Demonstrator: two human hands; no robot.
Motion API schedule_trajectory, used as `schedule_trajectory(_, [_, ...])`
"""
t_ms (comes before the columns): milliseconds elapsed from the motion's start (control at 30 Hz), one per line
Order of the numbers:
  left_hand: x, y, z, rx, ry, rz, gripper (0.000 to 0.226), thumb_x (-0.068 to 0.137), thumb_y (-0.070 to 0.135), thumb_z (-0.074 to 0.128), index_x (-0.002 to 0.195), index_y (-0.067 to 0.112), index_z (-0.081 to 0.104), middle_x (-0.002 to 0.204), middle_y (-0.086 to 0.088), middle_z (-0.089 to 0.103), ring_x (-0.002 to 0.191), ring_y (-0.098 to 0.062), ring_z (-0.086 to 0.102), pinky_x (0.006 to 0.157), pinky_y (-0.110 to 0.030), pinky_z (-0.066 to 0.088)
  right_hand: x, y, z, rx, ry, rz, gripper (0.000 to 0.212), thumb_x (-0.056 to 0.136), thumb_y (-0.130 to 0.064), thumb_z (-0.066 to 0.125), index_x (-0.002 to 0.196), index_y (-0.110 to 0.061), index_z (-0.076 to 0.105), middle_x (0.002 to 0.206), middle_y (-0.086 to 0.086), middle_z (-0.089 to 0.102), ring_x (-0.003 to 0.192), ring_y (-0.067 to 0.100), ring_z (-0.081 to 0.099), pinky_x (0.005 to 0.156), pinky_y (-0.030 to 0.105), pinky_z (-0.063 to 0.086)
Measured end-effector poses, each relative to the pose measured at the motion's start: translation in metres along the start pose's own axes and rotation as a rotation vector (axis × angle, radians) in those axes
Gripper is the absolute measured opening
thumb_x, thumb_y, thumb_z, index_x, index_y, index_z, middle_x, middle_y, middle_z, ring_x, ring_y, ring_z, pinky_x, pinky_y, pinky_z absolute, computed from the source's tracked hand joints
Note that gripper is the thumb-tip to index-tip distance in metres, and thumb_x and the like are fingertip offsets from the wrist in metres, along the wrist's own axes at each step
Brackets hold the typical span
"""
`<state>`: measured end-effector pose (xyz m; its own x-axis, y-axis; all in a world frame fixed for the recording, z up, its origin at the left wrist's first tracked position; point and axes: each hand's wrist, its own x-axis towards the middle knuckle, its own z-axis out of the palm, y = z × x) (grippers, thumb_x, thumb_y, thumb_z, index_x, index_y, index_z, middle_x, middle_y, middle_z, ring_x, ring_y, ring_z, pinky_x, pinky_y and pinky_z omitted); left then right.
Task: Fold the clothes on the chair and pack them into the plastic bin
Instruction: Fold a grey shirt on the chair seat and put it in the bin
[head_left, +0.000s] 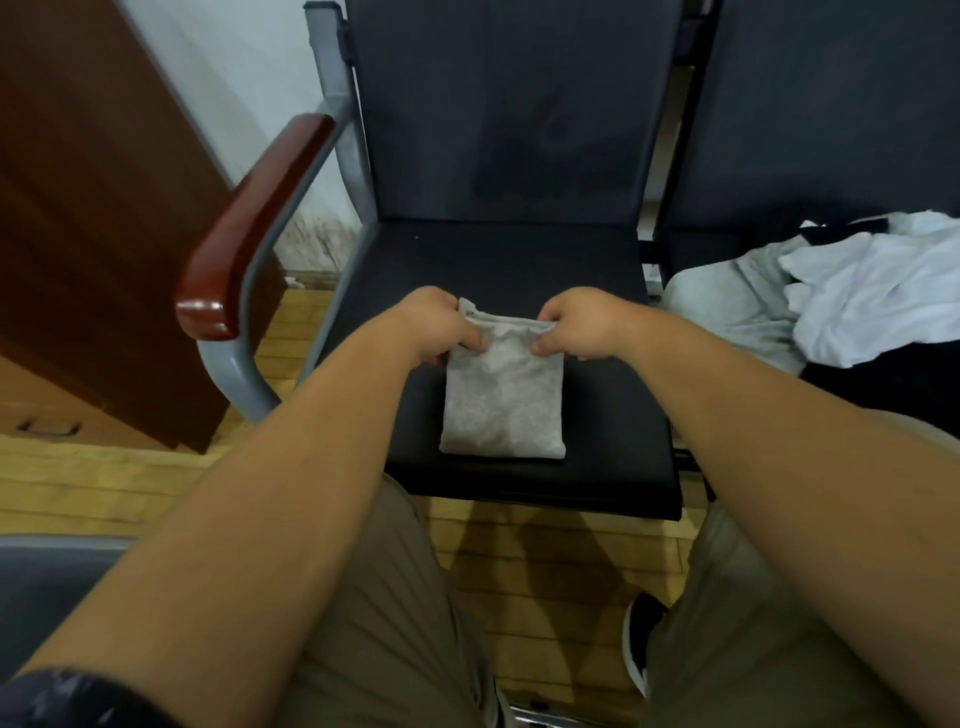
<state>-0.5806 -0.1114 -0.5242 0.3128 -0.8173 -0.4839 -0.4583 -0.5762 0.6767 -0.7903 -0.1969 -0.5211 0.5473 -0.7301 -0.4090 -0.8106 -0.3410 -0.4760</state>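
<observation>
Folding stage, one garment nearly done: the small folded rectangle of grey knit fabric lay flat on the black padded seat of the metal-framed chair, towards its front edge, where the seat gave me a firm, level surface for creasing. My left hand and my right hand each pinched one far corner of the rectangle, fingers curled tight round the cloth. This two-point hold kept the layers aligned and the far edge taut, ready, as I judged, for a last fold or a lift. The loose heap of white, grey and black clothes lay on the neighbouring seat to my right, apart from the finished piece. The plastic bin was out of view.
</observation>
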Motion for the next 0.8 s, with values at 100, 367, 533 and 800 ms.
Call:
schedule_trajectory(100, [-0.032,0.011,-0.009,-0.006,0.010,0.073,0.030,0.075,0.014,0.092,0.100,0.010,0.078,0.100,-0.009,0.079,0.094,-0.024,0.076,0.081,-0.041,0.065,-0.029,-0.007,-0.014,-0.018,0.017,-0.027,0.023,0.091,-0.041,0.079,0.109,-0.032,0.069,0.106,-0.005,0.068,0.096,0.016,0.065,0.079,0.035,0.053])
schedule_trajectory(367, [-0.123,0.011,-0.056,0.032,0.225,0.294,0.026,0.077,0.013,0.090,0.098,0.018,0.075,0.095,-0.006,0.076,0.089,-0.018,0.071,0.077,-0.033,0.060,-0.086,-0.074,-0.033,0.062,0.072,-0.154,0.019,0.098,-0.024,0.068,0.114,-0.028,0.059,0.102,-0.001,0.074,0.075,0.007,0.078,0.073,0.037,0.067])
schedule_trajectory(533, [-0.177,-0.023,-0.102,0.046,0.463,0.297,0.038,0.074,0.014,0.091,0.104,0.026,0.072,0.099,0.005,0.071,0.092,-0.011,0.067,0.074,-0.029,0.055,-0.103,-0.151,-0.015,0.023,0.199,-0.342,0.027,0.092,-0.014,0.069,0.116,-0.025,0.065,0.102,0.000,0.071,0.078,0.015,0.076,0.074,0.038,0.066])
schedule_trajectory(800, [-0.260,-0.147,-0.147,0.038,0.624,0.061,0.037,0.078,0.025,0.090,0.107,0.033,0.068,0.103,0.009,0.067,0.089,-0.009,0.062,0.071,-0.031,0.056,-0.098,-0.275,0.071,-0.277,0.091,-0.672,0.018,0.094,-0.016,0.065,0.108,-0.025,0.072,0.090,-0.009,0.061,0.092,0.018,0.061,0.067,0.028,0.042])
